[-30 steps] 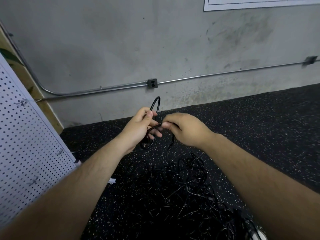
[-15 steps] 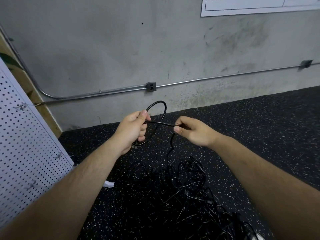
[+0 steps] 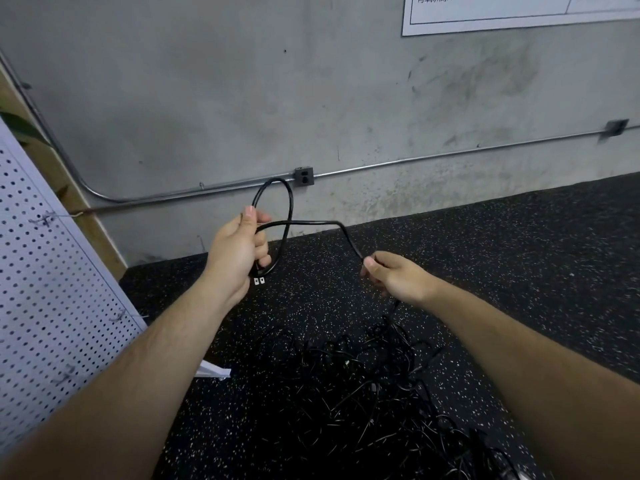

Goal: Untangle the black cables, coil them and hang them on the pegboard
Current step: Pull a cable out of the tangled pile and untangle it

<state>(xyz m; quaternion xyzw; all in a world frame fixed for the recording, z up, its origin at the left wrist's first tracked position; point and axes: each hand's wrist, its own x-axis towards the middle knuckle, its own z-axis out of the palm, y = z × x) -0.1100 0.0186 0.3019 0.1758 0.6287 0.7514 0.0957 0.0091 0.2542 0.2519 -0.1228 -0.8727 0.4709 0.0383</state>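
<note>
Black cable (image 3: pixel 311 222) forms 1 loop; left hand (image 3: pixel 235 251) fingers (image 3: pixel 263 249) grip it; right hand (image 3: pixel 398 277) fingers (image 3: pixel 370 263) pinch it.

The cable (image 3: pixel 304 222) between the fingers (image 3: pixel 263 251) has a smooth, faintly glossy plastic sheath, the floor (image 3: pixel 519 237) below them is matt speckled rubber, and the wall (image 3: pixel 207 98) beyond them rough concrete carrying dull metal conduit (image 3: pixel 415 160).

We see a black, white-speckled rubber floor (image 3: pixel 519 244); a tangled heap of thin black cables (image 3: pixel 363 393) lies on it.
</note>
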